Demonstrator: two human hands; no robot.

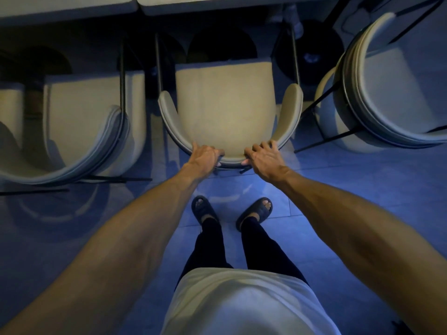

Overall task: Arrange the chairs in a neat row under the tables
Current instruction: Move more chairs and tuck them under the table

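A beige chair (225,102) with a curved backrest stands straight ahead of me, its seat front just short of the pale table (208,6) edge at the top. My left hand (205,154) grips the backrest rim left of centre. My right hand (262,154) grips the same rim right of centre. Another beige chair (94,112) stands to the left, facing the table alongside the middle one. On the right, a third chair (389,93) sits turned at an angle, with black legs showing.
A second pale table (65,8) adjoins at the top left. A further chair seat (9,110) shows at the far left edge. Thin black table legs (295,52) flank the middle chair. My sandalled feet (232,211) stand on blue-lit floor tiles behind it.
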